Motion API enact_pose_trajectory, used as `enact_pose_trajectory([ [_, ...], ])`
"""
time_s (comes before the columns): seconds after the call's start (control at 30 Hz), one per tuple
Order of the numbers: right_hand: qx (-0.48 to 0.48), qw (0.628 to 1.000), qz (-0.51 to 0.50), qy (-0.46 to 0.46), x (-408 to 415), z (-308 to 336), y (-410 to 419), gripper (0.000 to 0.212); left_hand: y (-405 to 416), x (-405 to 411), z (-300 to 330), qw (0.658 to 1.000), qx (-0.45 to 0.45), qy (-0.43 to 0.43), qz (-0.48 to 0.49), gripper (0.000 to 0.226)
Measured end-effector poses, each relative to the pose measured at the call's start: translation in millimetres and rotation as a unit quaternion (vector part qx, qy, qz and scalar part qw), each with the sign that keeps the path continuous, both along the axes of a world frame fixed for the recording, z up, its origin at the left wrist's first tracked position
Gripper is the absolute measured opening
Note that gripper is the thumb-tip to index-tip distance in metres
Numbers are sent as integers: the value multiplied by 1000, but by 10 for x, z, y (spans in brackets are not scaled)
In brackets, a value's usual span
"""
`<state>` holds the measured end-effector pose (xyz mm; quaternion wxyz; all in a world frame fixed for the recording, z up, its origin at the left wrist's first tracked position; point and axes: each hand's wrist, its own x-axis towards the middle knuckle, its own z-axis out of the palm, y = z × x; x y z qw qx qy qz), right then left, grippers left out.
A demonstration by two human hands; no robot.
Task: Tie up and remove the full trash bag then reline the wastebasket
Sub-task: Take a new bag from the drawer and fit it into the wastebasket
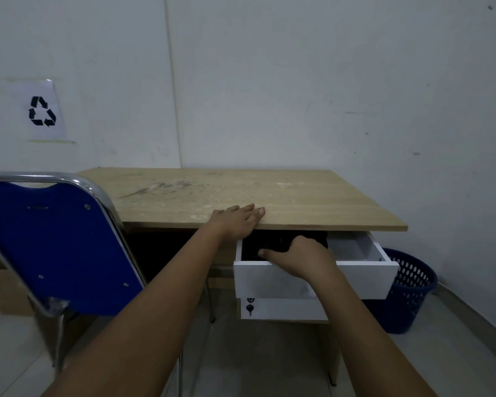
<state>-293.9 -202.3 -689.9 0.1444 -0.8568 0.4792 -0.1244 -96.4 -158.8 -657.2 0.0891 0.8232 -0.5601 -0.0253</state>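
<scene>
A white drawer [355, 277] under the wooden desk [284, 196] stands pulled out. Inside it lies something black and crumpled [272, 243], which looks like plastic bags. My right hand [298, 259] reaches into the drawer over its front edge, fingers curled down onto the black stuff; whether it grips any is hidden. My left hand [235, 220] rests flat on the desk's front edge, fingers straight. A dark blue perforated wastebasket [413, 290] stands on the floor to the right of the desk, with no liner visible in it.
A blue chair with a chrome frame [58, 247] stands close at the left, its back toward me. A second, lower drawer front with a key [250, 309] sits below the open one. Cardboard boxes [0, 285] are behind the chair. A recycling sign [42, 111] is taped to the wall.
</scene>
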Motion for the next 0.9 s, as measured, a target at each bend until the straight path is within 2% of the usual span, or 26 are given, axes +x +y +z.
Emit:
enact_pose_trajectory([
  [0.13, 27, 999, -20, -7, 105, 59, 16, 75, 19, -33, 1, 1000, -5, -3, 3, 65],
  [0.27, 69, 996, 14, -53, 181, 59, -48, 28, 27, -15, -6, 1000, -19, 21, 9, 69],
  [0.33, 72, 991, 27, -112, 126, 39, -71, 27, 39, -19, 4, 999, -26, 42, 12, 74],
  [0.4, 86, 967, 43, -236, -13, 53, -39, 20, 59, -37, 31, 997, -32, 63, 10, 75],
  [0.5, 100, 900, 48, -422, -246, 126, 31, 13, 84, -73, 76, 995, -40, 96, 0, 77],
  [0.6, 122, 841, 29, -526, -349, 170, 13, 16, 75, -68, 60, 993, -54, 109, 0, 81],
  [0.73, 191, 702, 3, -687, -391, 317, -12, 16, 66, -50, 60, 991, -55, 120, 6, 84],
  [0.83, 215, 595, 14, -774, -410, 493, -8, 12, 52, -54, 58, 992, -51, 113, 4, 84],
  [0.9, 212, 552, 32, -806, -408, 624, -19, 8, 36, -39, 46, 992, -52, 112, 6, 86],
])
